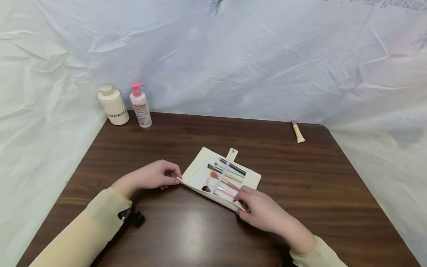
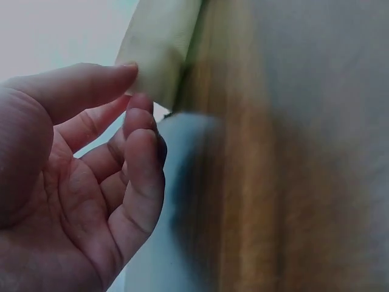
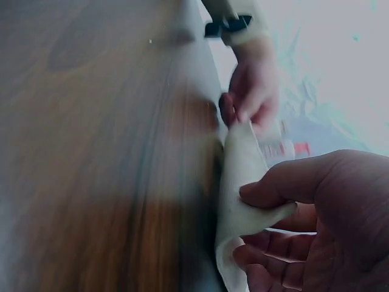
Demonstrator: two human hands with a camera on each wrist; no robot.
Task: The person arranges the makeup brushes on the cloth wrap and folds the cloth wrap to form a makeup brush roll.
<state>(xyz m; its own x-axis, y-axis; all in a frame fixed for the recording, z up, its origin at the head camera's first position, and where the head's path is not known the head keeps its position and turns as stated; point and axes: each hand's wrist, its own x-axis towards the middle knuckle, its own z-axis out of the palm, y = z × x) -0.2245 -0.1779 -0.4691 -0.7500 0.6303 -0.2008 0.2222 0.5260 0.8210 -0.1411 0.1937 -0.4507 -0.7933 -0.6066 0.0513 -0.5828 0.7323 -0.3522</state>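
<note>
A cream makeup brush case (image 1: pixel 197 165) lies unfolded at the middle of the dark wooden table, its near edge lifted. Several makeup brushes (image 1: pixel 227 182) sit side by side inside under a pale elastic band (image 1: pixel 221 176), one with an orange-toned head and one with a pink handle. From the far side sticks out a snap tab (image 1: pixel 232 153). My left hand (image 1: pixel 156 175) pinches the case's near left corner between thumb and fingers, as the left wrist view confirms. Around the near right corner, my right hand (image 1: pixel 263 210) grips the folded-up edge, thumb on the outside.
At the back left stand a cream bottle (image 1: pixel 114 105) and a white pump bottle (image 1: pixel 141 109) with a pink top. A small cream tube (image 1: pixel 298 133) lies near the back right edge. Wrinkled pale sheeting (image 1: pixel 233 66) hangs behind the table (image 1: pixel 186 230).
</note>
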